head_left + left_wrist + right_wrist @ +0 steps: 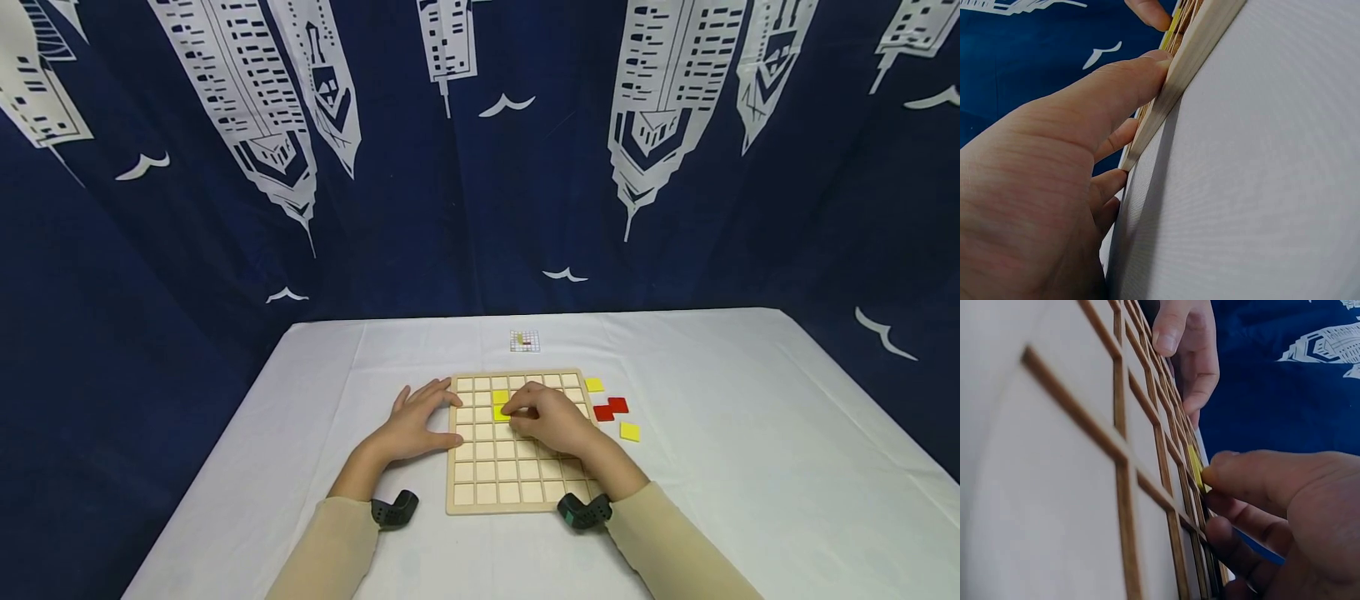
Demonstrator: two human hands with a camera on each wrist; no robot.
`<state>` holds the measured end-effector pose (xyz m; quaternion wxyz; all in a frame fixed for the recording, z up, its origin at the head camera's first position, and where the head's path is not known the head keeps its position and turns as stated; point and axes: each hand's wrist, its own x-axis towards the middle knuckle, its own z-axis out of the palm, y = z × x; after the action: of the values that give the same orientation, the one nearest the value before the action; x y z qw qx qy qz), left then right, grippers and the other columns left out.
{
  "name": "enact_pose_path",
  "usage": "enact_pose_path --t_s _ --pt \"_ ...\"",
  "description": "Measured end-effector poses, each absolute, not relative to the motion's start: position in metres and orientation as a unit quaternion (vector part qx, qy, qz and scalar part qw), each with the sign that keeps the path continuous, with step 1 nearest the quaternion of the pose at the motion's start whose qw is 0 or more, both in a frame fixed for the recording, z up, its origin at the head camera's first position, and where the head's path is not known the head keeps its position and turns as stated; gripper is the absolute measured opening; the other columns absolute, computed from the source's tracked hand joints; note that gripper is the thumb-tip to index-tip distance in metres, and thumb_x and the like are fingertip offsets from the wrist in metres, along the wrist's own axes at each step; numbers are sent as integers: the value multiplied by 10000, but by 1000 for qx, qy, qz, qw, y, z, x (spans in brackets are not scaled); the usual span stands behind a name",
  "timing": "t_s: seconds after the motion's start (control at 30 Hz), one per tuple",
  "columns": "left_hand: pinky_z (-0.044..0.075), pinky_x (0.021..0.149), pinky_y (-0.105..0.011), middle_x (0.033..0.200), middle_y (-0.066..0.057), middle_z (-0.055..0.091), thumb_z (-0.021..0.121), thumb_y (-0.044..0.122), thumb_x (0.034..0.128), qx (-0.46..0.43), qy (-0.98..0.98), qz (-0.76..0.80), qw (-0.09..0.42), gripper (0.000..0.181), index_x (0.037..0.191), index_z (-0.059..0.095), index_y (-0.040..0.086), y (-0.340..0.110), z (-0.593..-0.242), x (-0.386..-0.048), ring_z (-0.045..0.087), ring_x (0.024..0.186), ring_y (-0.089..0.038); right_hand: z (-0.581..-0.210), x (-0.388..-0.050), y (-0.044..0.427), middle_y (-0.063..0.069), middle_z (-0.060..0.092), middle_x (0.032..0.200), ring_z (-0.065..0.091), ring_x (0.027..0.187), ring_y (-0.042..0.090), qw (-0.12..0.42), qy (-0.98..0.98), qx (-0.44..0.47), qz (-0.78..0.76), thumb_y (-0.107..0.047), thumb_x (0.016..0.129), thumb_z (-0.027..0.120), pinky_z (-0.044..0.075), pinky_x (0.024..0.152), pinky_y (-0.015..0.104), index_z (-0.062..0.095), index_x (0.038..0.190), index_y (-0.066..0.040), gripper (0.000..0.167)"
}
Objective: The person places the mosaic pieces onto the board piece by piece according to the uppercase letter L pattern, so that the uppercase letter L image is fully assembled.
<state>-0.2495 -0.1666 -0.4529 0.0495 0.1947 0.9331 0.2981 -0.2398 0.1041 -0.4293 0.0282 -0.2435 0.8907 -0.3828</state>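
Note:
A square wooden grid board (485, 494) lies on the white-covered table. Two yellow tiles sit in it, one behind the other: a farther yellow tile (500, 396) and a nearer yellow tile (500, 413). My right hand (555, 422) reaches over the board and pinches the nearer tile by its right edge, thumb and fingertips low at the grid; the right wrist view shows the yellow tile (1195, 464) against the thumb. With fingers spread, my left hand (416, 427) rests on the board's left edge, its thumb (1129, 81) lying across the rim.
Right of the board lie loose tiles: a yellow tile (594, 384), two red tiles (618, 405) touching each other, and another yellow tile (629, 432). Behind the board is a small printed grid card (524, 341). A dark blue patterned curtain (480, 208) hangs behind the table.

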Motion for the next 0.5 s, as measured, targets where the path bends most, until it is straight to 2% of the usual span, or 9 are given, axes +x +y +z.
enact_pose_path --t_s 0.3,0.4,0.5 --pt "-56 1244 -621 1632 -36 340 830 415 765 188 933 303 48 507 1202 593 315 -165 -452 -249 209 1557 -271 -424 -239 109 38 674 1158 603 983 155 58 883 -275 -377 -126 917 709 520 900 337 720 1132 -126 216" --pt "-58 1246 -617 1629 -34 347 837 404 757 184 933 306 47 504 1192 602 307 -164 -450 -249 214 1556 -269 -423 -241 112 27 684 1133 565 897 125 56 880 -278 -380 -130 920 706 504 818 255 717 1140 -124 221" --pt "-56 1247 -615 1624 -34 356 838 399 754 182 933 306 44 499 1187 610 299 -163 -450 -248 223 1553 -270 -419 -243 118 33 690 1130 557 863 129 47 879 -270 -390 -128 922 700 496 768 222 716 1151 -114 230"
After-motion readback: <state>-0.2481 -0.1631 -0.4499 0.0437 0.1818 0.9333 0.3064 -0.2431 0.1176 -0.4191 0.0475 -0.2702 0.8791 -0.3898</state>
